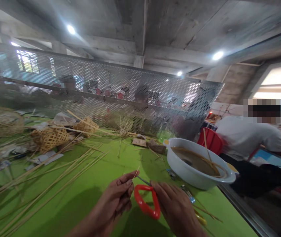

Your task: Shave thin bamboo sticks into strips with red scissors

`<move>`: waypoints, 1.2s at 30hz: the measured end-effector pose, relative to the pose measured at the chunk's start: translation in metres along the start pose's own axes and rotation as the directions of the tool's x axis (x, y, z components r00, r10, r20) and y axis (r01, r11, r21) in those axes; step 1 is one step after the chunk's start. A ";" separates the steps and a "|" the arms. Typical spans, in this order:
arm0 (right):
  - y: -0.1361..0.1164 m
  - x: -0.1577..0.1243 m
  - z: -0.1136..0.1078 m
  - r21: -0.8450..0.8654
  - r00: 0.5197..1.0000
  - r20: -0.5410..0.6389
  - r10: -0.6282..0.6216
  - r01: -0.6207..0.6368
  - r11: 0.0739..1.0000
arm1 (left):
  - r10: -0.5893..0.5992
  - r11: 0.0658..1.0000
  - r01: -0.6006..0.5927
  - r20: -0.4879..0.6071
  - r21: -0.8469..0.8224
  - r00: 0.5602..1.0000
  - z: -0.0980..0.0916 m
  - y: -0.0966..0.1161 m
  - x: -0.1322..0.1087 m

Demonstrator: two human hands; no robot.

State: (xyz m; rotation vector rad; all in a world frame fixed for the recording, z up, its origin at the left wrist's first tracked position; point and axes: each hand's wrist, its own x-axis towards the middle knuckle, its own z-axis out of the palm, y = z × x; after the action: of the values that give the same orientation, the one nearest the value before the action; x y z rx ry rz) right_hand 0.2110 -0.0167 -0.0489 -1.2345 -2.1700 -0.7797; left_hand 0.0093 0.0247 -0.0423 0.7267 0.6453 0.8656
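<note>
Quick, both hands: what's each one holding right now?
Left hand: closed, pinching a thin bamboo sliver.
Right hand: closed on the red-handled scissors.

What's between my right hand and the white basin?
Head view: a small metal tool, too blurred to name, lies on the green table between the right hand, holding red scissors, and the white basin.
</note>
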 end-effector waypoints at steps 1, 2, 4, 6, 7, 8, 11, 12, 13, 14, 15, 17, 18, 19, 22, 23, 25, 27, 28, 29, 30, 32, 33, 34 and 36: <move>0.004 -0.002 0.002 -0.018 0.999 -0.001 0.036 -0.036 0.999 | -0.018 1.000 0.018 -0.021 0.007 1.000 0.000 -0.001 0.001; 0.009 -0.004 0.004 -0.034 0.997 -0.005 0.073 -0.074 0.997 | -0.034 0.999 0.035 -0.043 0.011 0.998 0.000 -0.001 0.002; 0.016 -0.007 0.006 -0.045 0.991 -0.035 0.128 -0.130 0.991 | -0.051 0.998 0.052 -0.056 0.020 0.997 0.000 -0.001 0.003; 0.019 -0.007 0.005 -0.024 0.987 -0.074 0.142 -0.145 0.989 | -0.046 0.999 0.047 -0.035 0.021 0.998 -0.001 0.000 0.003; 0.018 -0.006 0.003 -0.009 0.987 -0.087 0.135 -0.137 0.991 | -0.039 0.999 0.039 -0.023 0.018 0.999 -0.001 0.001 0.003; 0.016 -0.005 0.001 0.004 0.988 -0.093 0.122 -0.122 0.992 | -0.033 0.999 0.034 -0.011 0.014 0.999 -0.001 0.001 0.002; 0.006 0.000 -0.005 0.034 0.996 -0.058 0.064 -0.062 0.998 | -0.032 0.999 0.032 0.014 -0.006 0.999 -0.002 0.002 0.000; 0.003 0.001 -0.006 0.044 0.998 -0.044 0.043 -0.041 0.998 | -0.032 0.999 0.033 0.032 -0.009 0.999 -0.001 0.003 0.000; -0.001 0.002 -0.007 0.053 0.999 -0.034 0.024 -0.022 0.998 | -0.030 0.999 0.030 0.048 -0.010 0.998 -0.001 0.003 -0.001; -0.004 0.002 -0.006 0.059 1.000 -0.025 0.006 -0.005 0.998 | -0.024 1.000 0.025 0.061 -0.015 0.998 0.000 0.003 -0.001; -0.006 0.002 -0.006 0.061 1.000 -0.019 -0.011 0.012 0.998 | -0.015 1.000 0.017 0.069 -0.024 0.997 0.002 0.003 -0.002; -0.009 0.002 -0.004 0.052 0.999 -0.008 -0.033 0.033 0.998 | 0.004 0.999 0.000 0.073 -0.044 0.997 0.005 0.004 -0.003; -0.008 0.001 -0.002 0.045 0.999 0.003 -0.033 0.033 0.998 | 0.006 0.999 -0.003 0.069 -0.048 0.998 0.007 0.005 -0.003; -0.007 0.001 -0.001 0.036 0.999 0.014 -0.029 0.028 0.999 | 0.005 0.999 -0.003 0.058 -0.045 0.998 0.008 0.005 -0.003; 0.004 -0.003 0.004 -0.011 0.999 0.030 0.038 -0.038 0.999 | -0.033 0.999 0.032 0.032 0.010 0.999 0.008 0.005 -0.003; 0.009 -0.005 0.005 -0.029 0.997 0.027 0.073 -0.072 0.997 | -0.043 0.999 0.043 0.029 0.027 0.999 0.007 0.004 -0.002; 0.017 -0.007 0.005 -0.052 0.991 -0.004 0.132 -0.132 0.990 | -0.048 0.998 0.047 0.029 0.041 0.998 0.005 0.003 -0.001; 0.019 -0.007 0.002 -0.037 0.989 -0.055 0.137 -0.139 0.990 | -0.037 0.998 0.036 0.026 0.041 0.999 0.003 0.001 0.000; 0.017 -0.006 -0.001 -0.022 0.990 -0.071 0.118 -0.120 0.993 | -0.029 0.999 0.028 0.024 0.036 0.999 0.002 0.001 0.001; 0.013 -0.005 -0.003 -0.006 0.993 -0.078 0.091 -0.091 0.996 | -0.019 0.999 0.018 0.025 0.030 1.000 0.002 0.001 0.001; 0.008 -0.004 -0.006 0.011 0.996 -0.074 0.059 -0.058 0.998 | -0.006 1.000 0.006 0.031 0.019 0.999 0.002 0.001 0.002; -0.002 0.000 -0.010 0.039 0.999 -0.047 -0.002 0.004 0.999 | 0.026 0.999 -0.025 0.053 -0.021 0.998 0.002 0.001 0.001; -0.007 0.001 -0.010 0.049 0.999 -0.027 -0.024 0.025 0.998 | 0.040 0.999 -0.038 0.061 -0.039 0.997 0.003 0.002 0.000; -0.010 0.002 -0.010 0.056 0.999 -0.008 -0.036 0.037 0.998 | 0.048 0.998 -0.045 0.066 -0.051 0.997 0.003 0.002 -0.001; -0.011 0.002 -0.008 0.058 0.999 0.006 -0.042 0.042 0.997 | 0.042 0.998 -0.038 0.056 -0.059 0.998 0.004 0.003 -0.002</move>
State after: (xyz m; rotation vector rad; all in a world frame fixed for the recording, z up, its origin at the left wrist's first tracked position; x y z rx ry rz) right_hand 0.2014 -0.0254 -0.0443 -1.1680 -2.2151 -0.7254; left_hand 0.0100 0.0232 -0.0369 0.7116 0.5546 0.8938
